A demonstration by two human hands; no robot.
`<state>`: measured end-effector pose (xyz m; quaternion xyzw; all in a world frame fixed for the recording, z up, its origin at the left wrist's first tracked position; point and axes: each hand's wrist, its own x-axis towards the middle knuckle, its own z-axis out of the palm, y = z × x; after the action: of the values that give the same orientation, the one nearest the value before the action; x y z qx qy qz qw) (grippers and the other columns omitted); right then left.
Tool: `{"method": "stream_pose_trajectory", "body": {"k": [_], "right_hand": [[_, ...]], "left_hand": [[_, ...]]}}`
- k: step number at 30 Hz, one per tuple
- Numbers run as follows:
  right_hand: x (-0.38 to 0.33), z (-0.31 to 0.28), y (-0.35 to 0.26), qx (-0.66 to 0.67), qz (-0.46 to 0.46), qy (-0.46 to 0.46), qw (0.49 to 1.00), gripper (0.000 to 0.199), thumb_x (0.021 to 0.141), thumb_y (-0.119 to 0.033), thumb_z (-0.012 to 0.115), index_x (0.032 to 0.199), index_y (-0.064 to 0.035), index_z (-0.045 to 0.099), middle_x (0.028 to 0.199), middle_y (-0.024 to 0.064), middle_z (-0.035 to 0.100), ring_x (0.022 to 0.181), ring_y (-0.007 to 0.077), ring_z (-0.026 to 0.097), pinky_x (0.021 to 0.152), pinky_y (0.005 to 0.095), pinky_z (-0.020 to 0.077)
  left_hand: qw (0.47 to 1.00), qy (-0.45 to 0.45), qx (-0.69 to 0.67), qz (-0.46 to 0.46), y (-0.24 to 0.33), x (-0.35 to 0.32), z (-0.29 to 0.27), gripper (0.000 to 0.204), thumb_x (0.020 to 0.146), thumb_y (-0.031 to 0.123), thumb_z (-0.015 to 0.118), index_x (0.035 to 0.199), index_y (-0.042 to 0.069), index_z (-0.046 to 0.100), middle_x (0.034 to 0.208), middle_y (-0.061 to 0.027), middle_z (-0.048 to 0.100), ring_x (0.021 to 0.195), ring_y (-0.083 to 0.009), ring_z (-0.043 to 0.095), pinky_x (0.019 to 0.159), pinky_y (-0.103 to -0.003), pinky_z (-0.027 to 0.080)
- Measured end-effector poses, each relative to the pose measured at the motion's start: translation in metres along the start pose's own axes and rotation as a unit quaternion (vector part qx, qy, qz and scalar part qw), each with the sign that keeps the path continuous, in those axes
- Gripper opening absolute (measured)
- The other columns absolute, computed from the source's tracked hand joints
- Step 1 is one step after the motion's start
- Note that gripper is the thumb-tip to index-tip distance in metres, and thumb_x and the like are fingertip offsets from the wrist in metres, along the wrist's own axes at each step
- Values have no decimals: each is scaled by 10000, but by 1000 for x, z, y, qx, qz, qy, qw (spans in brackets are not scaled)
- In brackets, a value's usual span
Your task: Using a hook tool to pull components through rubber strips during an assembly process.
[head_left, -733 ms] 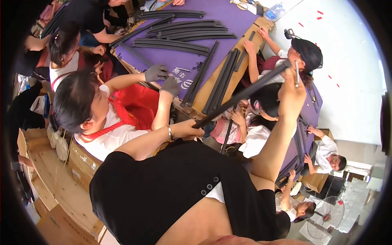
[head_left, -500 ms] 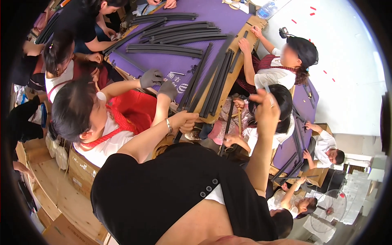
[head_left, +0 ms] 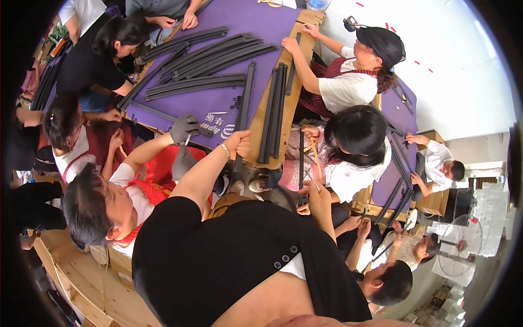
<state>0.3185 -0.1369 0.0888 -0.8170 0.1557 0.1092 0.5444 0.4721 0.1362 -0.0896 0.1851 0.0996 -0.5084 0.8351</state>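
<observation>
My left hand (head_left: 238, 145) is closed around the lower part of a long black strip (head_left: 248, 95), near the table's corner. The strip's far part lies over the purple table top (head_left: 269, 32), and its near end hangs past the edge. My right hand (head_left: 318, 200) is low and to the right, beside a seated co-worker. Its fingers are closed on a thin, light-coloured, pointed tool (head_left: 311, 177) whose exact kind I cannot make out. Next to that hand a co-worker holds another black strip (head_left: 301, 155) and a narrow tan strip (head_left: 316, 155).
Several black strips (head_left: 212, 57) lie on the purple top, and more rest on its wooden edge (head_left: 260, 122). A co-worker's grey-gloved hand (head_left: 185, 128) is close on my left. Co-workers sit around both tables. A wooden crate (head_left: 71, 261) stands at lower left, a fan (head_left: 460, 244) at right.
My right hand has come down from its raised position with the thin tool. My left hand still grips a black strip. The view has shifted, and the gloved co-worker's hands have moved apart.
</observation>
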Motion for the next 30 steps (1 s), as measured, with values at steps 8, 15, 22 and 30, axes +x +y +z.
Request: {"method": "stream_pose_trajectory", "body": {"k": [8, 15, 22, 30], "right_hand": [[-8, 0, 1, -9, 10, 4, 1000, 306, 888, -239, 437, 933, 15, 602, 688, 37, 641, 583, 61, 486, 582, 210, 389], [-9, -2, 1, -6, 13, 7, 1000, 302, 888, -247, 443, 938, 2, 605, 690, 37, 643, 578, 61, 485, 576, 210, 389], [-3, 1, 0, -35, 37, -19, 999, 307, 885, -253, 446, 947, 2, 605, 700, 57, 649, 669, 103, 561, 660, 237, 425], [2, 17, -7, -46, 13, -35, 998, 293, 880, -234, 443, 914, 9, 604, 686, 36, 637, 576, 49, 467, 551, 202, 370]], "left_hand": [[1000, -9, 1, -20, 25, 36, -3, 473, 899, 372, 386, 490, 164, 269, 403, 63, 181, 331, -66, 175, 324, -202, 164], [969, 227, -56, 83, 22, 54, -1, 279, 868, 299, 485, 693, 86, 441, 567, -33, 402, 418, -122, 390, 362, -223, 324], [820, 436, 348, 124, 18, 48, 0, 246, 811, 214, 561, 878, -12, 494, 757, -154, 558, 661, -259, 598, 527, -347, 508], [531, 544, 650, 26, 25, 52, 12, 404, 781, 177, 523, 1066, -100, 450, 1036, -304, 544, 968, -364, 565, 827, -404, 458]]}}
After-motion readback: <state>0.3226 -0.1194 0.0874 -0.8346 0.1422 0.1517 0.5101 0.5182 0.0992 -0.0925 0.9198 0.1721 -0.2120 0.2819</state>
